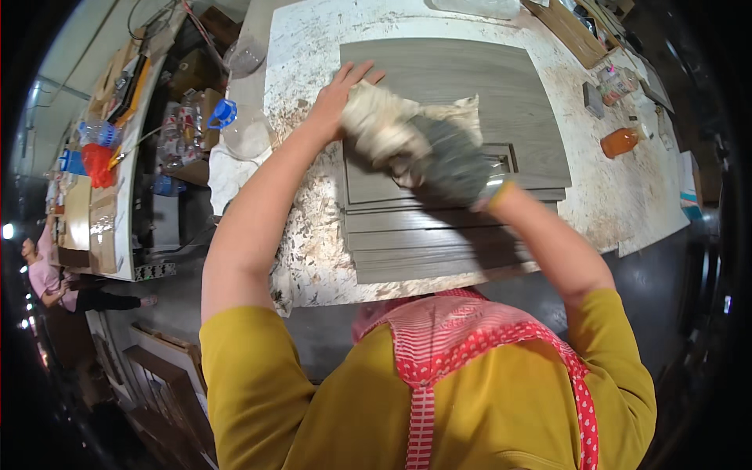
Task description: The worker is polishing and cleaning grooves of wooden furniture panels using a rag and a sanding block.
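The left hand [338, 98] is bare; its fingers are spread apart and lie at the upper left edge of the top panel [501, 74]. The right hand [458, 160] wears a grey glove with a yellow edge at the wrist, and it is closed on one cloth [384, 125], although the motion blur hides its separate fingers. This cloth is soft, off-white with darker stains, crumpled into a thick bundle, and it is over the left half of the top panel, just beside the left hand.

The panel is flat, grey and wood-grained, with one small dark-rimmed rectangle [502, 158] near the gloved wrist. It lies on a stack of similar boards [431, 262]; at least three edges can be seen at the near side, but the exact number I cannot tell. Under them is one white table [313, 243], its surface rough with brown smears.

To the right stand or lie one orange bottle [620, 142] and one grey block [593, 100] with straight sides. To the left is one clear plastic jug [247, 135] with a blue handle [223, 114]. Farther left, one other person [48, 280] in pink is well apart from the table
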`<state>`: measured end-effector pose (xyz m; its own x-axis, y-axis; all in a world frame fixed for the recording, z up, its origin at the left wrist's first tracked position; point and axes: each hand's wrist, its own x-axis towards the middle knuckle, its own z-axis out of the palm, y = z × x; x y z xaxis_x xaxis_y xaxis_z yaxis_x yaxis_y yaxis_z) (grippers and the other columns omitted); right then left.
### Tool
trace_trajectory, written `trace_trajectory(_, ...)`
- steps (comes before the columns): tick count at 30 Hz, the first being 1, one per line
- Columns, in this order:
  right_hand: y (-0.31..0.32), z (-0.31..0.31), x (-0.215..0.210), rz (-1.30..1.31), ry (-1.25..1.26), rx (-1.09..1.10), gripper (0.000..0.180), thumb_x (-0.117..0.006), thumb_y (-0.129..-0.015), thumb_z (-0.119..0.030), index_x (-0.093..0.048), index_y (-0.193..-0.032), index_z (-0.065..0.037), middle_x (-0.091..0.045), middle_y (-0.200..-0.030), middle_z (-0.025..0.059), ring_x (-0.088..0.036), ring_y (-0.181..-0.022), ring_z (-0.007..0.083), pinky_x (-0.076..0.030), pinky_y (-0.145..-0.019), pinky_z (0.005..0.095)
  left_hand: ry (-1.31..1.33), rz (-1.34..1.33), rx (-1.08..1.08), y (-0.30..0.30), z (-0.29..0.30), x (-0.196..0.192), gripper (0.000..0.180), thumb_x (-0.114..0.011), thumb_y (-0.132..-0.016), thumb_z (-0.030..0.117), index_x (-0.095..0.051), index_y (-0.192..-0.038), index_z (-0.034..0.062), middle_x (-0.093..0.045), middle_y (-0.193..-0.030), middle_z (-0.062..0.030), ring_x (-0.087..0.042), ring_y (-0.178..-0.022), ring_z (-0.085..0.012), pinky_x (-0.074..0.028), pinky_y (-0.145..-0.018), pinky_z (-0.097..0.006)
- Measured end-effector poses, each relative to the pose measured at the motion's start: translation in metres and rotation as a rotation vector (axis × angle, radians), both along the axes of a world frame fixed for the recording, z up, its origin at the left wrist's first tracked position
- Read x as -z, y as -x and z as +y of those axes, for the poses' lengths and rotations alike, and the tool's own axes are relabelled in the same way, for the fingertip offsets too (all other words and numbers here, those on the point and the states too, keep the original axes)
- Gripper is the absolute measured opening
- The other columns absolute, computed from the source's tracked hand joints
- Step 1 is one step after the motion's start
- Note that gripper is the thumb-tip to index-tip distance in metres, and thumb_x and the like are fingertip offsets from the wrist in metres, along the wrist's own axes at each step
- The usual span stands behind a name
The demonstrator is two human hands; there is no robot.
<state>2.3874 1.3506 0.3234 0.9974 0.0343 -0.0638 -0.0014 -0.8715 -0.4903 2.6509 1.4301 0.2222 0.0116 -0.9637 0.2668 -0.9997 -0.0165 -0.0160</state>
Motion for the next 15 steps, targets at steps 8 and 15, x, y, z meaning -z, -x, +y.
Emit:
trace_trajectory(8,-0.026,0.029,-0.001,-0.148,0.3,0.176,0.025,-0.058,-0.078,-0.021,-0.06,-0.095,-0.004,-0.06,-0.088,0.0141,-0.06,-0.086,0.0278,-0.048,-0.075,0.0353,-0.069,0.286,-0.21,0.02,-0.001,-0.015,0.048,-0.034,-0.097,0.042,-0.033,-0.143,0.0282,-0.021,-0.153,0.0008,-0.015,-0.141,-0.0284,-0.028,-0.107,-0.059)
trace_trajectory(15,-0.023,0.054,0.012,-0.309,0.266,0.112,0.026,-0.063,-0.073,-0.015,-0.06,-0.096,-0.003,-0.061,-0.098,0.0142,-0.063,-0.085,0.0264,-0.05,-0.071,0.0365,-0.033,0.358,-0.119,0.019,0.001,-0.014,0.046,-0.029,-0.099,0.042,-0.033,-0.142,0.0275,-0.02,-0.153,0.0012,-0.014,-0.141,-0.0283,-0.029,-0.106,-0.06)
